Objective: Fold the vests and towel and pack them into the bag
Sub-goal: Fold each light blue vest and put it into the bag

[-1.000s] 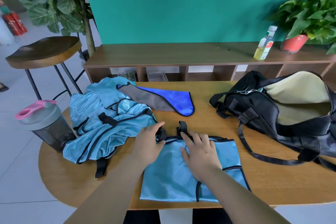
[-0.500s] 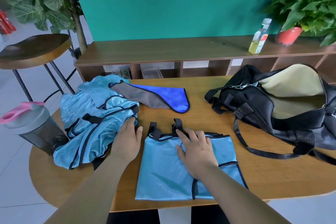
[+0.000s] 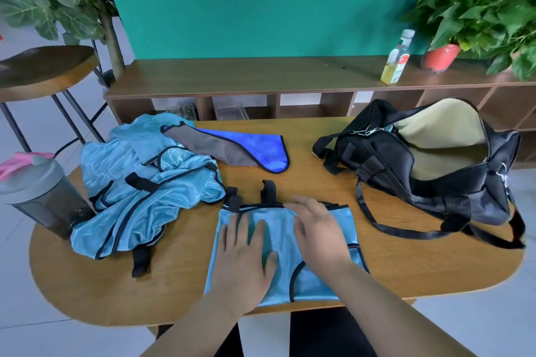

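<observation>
You're resting left grip point(image 3: 246, 252) and right grip point(image 3: 316, 232) flat on the folded vest point(image 3: 278, 229), fingers apart, clamping nothing (vest is sitting at the near edge of the counter point(image 3: 406, 264)). Vest pile point(image 3: 139, 197) is lying left of it, towel point(image 3: 261, 148) behind, open bag point(image 3: 406, 171) right.

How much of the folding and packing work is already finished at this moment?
Done: one light blue vest lies folded flat. In hand: the left hand and right hand press flat on it, smoothing it. Left: the crumpled vest pile and the blue-grey towel are unfolded, and the open black bag shows no folded item inside, as far as visible, so packing has not begun.
</observation>
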### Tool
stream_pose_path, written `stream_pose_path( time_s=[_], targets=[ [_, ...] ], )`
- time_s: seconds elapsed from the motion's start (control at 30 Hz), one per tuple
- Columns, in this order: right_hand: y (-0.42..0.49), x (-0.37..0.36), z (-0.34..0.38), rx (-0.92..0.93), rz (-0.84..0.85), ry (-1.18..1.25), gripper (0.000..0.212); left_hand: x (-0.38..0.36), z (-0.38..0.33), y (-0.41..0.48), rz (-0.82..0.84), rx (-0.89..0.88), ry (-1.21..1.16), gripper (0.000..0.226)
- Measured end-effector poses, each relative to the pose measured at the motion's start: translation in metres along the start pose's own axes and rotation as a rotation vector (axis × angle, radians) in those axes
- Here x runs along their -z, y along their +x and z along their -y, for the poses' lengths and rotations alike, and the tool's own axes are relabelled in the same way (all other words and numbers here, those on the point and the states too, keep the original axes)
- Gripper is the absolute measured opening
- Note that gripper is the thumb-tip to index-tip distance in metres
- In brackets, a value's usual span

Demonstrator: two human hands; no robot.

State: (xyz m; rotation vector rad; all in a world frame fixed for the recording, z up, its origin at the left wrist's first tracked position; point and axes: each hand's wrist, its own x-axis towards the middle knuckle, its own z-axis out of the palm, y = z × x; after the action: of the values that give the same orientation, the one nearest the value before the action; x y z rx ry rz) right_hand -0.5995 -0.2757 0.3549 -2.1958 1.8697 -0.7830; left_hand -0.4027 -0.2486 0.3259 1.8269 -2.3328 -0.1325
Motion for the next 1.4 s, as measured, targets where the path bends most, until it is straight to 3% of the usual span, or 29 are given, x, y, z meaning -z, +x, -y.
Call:
stream_pose_path(
  time_s=[0.07, 0.17, 0.27, 0.4, 0.53, 0.7, 0.87, 0.97, 1.07, 1.2, 1.4],
  targets=[
    [-0.014, 0.007, -0.021, -0.048, -0.122, -0.149, 0.035, 0.002, 0.000, 0.002, 0.045, 0.007, 0.010, 0.083],
    [-0.024, 0.016, -0.046, -0.211, -0.037, -0.303, 0.044, 0.012, 0.003, 0.004, 0.117, 0.024, 0.043, 0.097],
    [-0.024, 0.018, -0.062, -0.368, 0.025, -0.250, 0.054, 0.020, 0.005, 0.005, 0.127, 0.050, 0.065, 0.108],
    [-0.018, 0.026, -0.064, -0.494, -0.073, -0.146, 0.049, 0.017, 0.005, 0.002, 0.115, 0.059, 0.085, 0.112],
    [-0.015, 0.032, -0.068, -0.511, -0.043, 0.002, 0.044, 0.016, 0.006, 0.004, 0.120, 0.056, 0.072, 0.111],
    [-0.014, 0.036, -0.063, -0.468, -0.148, 0.048, 0.035, 0.017, 0.009, 0.003, 0.116, 0.078, 0.054, 0.109],
    [-0.016, 0.033, -0.065, -0.481, -0.118, -0.143, 0.041, 0.020, 0.010, 0.003, 0.157, 0.061, 0.105, 0.113],
    [-0.016, 0.036, -0.048, -0.271, -0.244, -0.271, 0.037, 0.023, 0.003, 0.000, 0.040, 0.038, 0.100, 0.104],
    [-0.015, 0.025, -0.029, 0.029, -0.014, -0.305, 0.042, 0.015, -0.002, -0.002, 0.006, -0.034, 0.096, 0.089],
    [-0.014, 0.005, -0.035, 0.074, 0.355, -0.410, 0.068, 0.009, 0.003, 0.001, 0.094, -0.040, 0.083, 0.099],
    [-0.009, 0.007, -0.034, 0.016, 0.425, -0.495, 0.072, 0.016, 0.008, 0.009, 0.189, -0.065, 0.134, 0.109]
  ],
)
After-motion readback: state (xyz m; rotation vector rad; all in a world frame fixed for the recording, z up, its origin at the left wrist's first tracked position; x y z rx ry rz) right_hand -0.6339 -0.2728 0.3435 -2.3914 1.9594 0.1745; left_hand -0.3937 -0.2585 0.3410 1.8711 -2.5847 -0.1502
